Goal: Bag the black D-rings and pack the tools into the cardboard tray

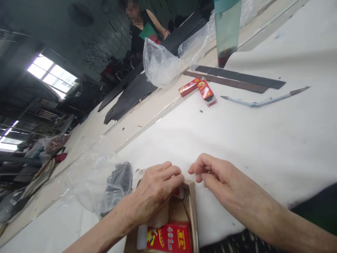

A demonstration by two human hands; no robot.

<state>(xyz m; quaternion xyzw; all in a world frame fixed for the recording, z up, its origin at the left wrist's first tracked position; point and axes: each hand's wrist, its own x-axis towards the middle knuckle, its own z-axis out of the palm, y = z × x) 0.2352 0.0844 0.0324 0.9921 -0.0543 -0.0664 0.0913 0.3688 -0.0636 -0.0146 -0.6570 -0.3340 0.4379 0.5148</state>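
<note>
My left hand (158, 189) is closed over the far part of a cardboard box (195, 225); whatever its fingers grip is hidden. Just under those fingers shows a small piece with a red and white label (179, 192). In the near part of the box lies a red carton (168, 237) printed "401" with a yellow figure, and a whitish piece sticks out at its left end. To the right of the box, my right hand (213, 175) hovers over the white sheet. Its fingers are loosely bent and apart, and I see nothing held in them.
Two small red cartons (188, 87) lie farther off, near dark strips (239, 77) and a bent pale-blue metal tool (254, 104). A tall greenish bottle (228, 31) stands behind. Dark cords in a plastic bag (118, 182) lie left. Across the table is a person (143, 21).
</note>
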